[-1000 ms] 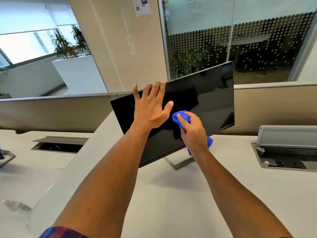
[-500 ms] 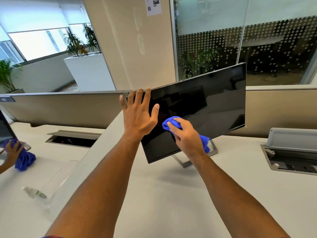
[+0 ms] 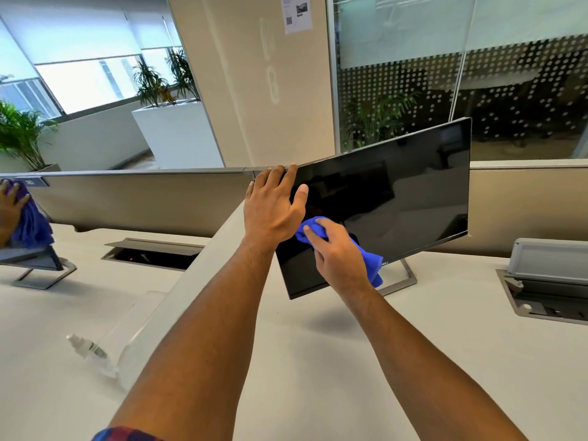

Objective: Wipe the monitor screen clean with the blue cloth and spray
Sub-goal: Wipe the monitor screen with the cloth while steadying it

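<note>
since half a second ago, the left hand (image 3: pixel 274 209) has slid up to the monitor's upper left corner, its fingers now hooked over the top edge, thumb on the glass. the right hand (image 3: pixel 337 249) has kept the blue cloth (image 3: pixel 370 259) low on the left part of the screen.

the monitor (image 3: pixel 391 198) stands on a thin metal stand (image 3: pixel 402 276) near the far edge of the white tabletop (image 3: pixel 318 361), tilted so its right end sits higher. the screen is dark, glossy and reflective. the right hand is clenched around the bunched cloth, pressing it to the glass, with a tail hanging below the palm. the left hand is not wrapped shut; it braces the frame.

a clear spray bottle (image 3: pixel 87 346) lies on its side near the tabletop's left edge, well apart from both hands. at the far left, another person's hand (image 3: pixel 9 205) wipes a second screen with a similar cloth.

the panel looks thin, light and fragile, likely to rock on its slim stand, so steadying it by the top bezel rather than the glass seems wise. the cloth is soft and limp, best held bunched. the wet screen may smear.
</note>
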`<state>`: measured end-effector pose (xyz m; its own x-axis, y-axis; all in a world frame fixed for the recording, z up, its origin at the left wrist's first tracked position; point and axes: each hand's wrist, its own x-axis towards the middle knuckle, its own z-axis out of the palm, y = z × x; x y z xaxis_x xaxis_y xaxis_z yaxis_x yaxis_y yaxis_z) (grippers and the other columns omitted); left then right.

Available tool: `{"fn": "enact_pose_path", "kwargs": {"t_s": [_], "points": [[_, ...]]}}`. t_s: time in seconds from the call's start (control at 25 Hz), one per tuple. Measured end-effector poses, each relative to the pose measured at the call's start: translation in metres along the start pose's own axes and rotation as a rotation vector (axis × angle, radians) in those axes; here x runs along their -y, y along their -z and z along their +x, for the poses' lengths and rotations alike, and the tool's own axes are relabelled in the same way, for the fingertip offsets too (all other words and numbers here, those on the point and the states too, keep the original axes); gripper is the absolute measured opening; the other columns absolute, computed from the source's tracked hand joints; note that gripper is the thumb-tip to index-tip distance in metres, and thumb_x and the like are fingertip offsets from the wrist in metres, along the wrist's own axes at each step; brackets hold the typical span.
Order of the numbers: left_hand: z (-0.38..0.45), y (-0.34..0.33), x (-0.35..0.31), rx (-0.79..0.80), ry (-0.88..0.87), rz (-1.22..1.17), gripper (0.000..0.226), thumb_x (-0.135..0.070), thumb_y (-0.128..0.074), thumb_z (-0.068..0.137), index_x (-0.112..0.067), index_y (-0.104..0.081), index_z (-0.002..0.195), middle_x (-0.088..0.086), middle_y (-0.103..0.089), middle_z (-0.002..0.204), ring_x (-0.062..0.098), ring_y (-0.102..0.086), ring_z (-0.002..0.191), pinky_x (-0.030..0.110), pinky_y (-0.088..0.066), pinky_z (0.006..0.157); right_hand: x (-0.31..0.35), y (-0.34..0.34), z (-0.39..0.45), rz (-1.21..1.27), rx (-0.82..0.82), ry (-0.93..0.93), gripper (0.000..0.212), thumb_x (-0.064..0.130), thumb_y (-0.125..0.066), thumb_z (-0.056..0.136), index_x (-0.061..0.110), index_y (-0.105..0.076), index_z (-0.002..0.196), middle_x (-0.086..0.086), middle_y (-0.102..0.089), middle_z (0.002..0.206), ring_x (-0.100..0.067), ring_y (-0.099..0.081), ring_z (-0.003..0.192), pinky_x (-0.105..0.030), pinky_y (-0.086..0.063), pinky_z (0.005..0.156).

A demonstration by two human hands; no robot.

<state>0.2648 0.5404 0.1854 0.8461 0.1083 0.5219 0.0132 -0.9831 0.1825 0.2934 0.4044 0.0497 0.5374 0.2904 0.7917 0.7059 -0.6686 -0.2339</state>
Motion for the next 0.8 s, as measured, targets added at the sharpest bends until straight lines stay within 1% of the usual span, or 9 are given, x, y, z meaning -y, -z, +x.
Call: {"fn": "enact_pose_path", "kwargs": {"t_s": [0.08,0.2,0.24,0.32,0.48,0.6,0.72,0.76,0.8], "points": [[-0.001,0.000,0.000,0.010,0.003,0.003,0.058,-0.049,-0.032,0.106,-0.026,-0.031,0.159,-0.001,-0.039,0.158,0.022,-0.028,0.148,0.050,-0.027,0.122,0.003,0.001,0.003,0.054,-0.014,-0.108,0.044,0.005,-0.067,0.091,0.008,-0.060,0.134,-0.015,-0.059,0.129,-0.028,-0.060,0.111,-0.036,-0.057,0.091],[-0.001,-0.001,0.001,0.020,0.009,-0.005,0.058,-0.048,-0.031,0.106,-0.025,-0.030,0.159,-0.001,-0.038,0.158,0.023,-0.027,0.149,0.050,-0.025,0.123,0.006,-0.004,-0.005,-0.022,0.094,0.163,0.043,0.004,-0.071,0.089,0.009,-0.064,0.131,-0.014,-0.062,0.128,-0.028,-0.062,0.112,-0.038,-0.056,0.093],[-0.002,-0.001,0.002,0.022,0.009,-0.003,0.058,-0.048,-0.031,0.106,-0.026,-0.029,0.159,-0.001,-0.038,0.159,0.023,-0.027,0.149,0.050,-0.025,0.123,0.006,-0.004,-0.005,-0.029,0.094,0.156,0.041,0.006,-0.071,0.089,0.009,-0.064,0.130,-0.014,-0.063,0.126,-0.027,-0.063,0.110,-0.037,-0.057,0.092],[-0.003,-0.002,0.002,0.022,0.014,-0.005,0.058,-0.049,-0.031,0.105,-0.026,-0.029,0.159,-0.001,-0.037,0.159,0.022,-0.026,0.150,0.050,-0.023,0.124,0.011,-0.005,-0.005,-0.005,0.039,-0.017,0.040,0.010,-0.065,0.094,0.008,-0.061,0.134,-0.013,-0.062,0.125,-0.024,-0.062,0.108,-0.033,-0.057,0.090],[-0.004,-0.001,0.002,0.022,0.025,-0.026,0.058,-0.049,-0.031,0.106,-0.026,-0.029,0.160,-0.001,-0.036,0.160,0.023,-0.024,0.151,0.050,-0.021,0.125,0.022,-0.010,-0.010,-0.051,0.122,0.167,0.043,0.004,-0.068,0.090,0.009,-0.062,0.133,-0.012,-0.061,0.129,-0.025,-0.060,0.113,-0.034,-0.055,0.093],[-0.004,-0.001,0.002,0.022,0.021,-0.034,0.058,-0.048,-0.030,0.106,-0.026,-0.029,0.159,-0.002,-0.036,0.160,0.022,-0.024,0.151,0.050,-0.020,0.125,0.028,-0.009,-0.005,-0.034,0.077,0.018,0.046,0.009,-0.068,0.092,0.010,-0.058,0.137,-0.011,-0.060,0.129,-0.022,-0.059,0.112,-0.032,-0.054,0.093],[-0.004,0.000,0.002,0.012,0.019,-0.046,0.057,-0.047,-0.031,0.106,-0.026,-0.031,0.159,-0.001,-0.038,0.159,0.022,-0.025,0.150,0.049,-0.020,0.125,0.033,-0.016,-0.016,-0.092,0.193,0.334,0.051,0.000,-0.071,0.083,0.009,-0.061,0.133,-0.011,-0.060,0.129,-0.025,-0.059,0.109,-0.036,-0.056,0.089],[-0.004,0.000,0.003,0.013,0.016,-0.047,0.057,-0.047,-0.031,0.106,-0.026,-0.031,0.159,-0.001,-0.038,0.159,0.022,-0.025,0.150,0.049,-0.020,0.125,0.031,-0.018,-0.017,-0.086,0.183,0.303,0.051,0.000,-0.071,0.083,0.008,-0.061,0.133,-0.011,-0.060,0.127,-0.024,-0.060,0.107,-0.035,-0.057,0.087],[-0.004,0.000,0.003,0.016,0.015,-0.046,0.057,-0.047,-0.030,0.106,-0.026,-0.030,0.159,-0.002,-0.037,0.159,0.022,-0.025,0.150,0.049,-0.020,0.125,0.030,-0.018,-0.017,-0.051,0.137,0.178,0.050,0.002,-0.070,0.086,0.008,-0.060,0.134,-0.012,-0.060,0.125,-0.024,-0.059,0.105,-0.034,-0.056,0.086]]}}
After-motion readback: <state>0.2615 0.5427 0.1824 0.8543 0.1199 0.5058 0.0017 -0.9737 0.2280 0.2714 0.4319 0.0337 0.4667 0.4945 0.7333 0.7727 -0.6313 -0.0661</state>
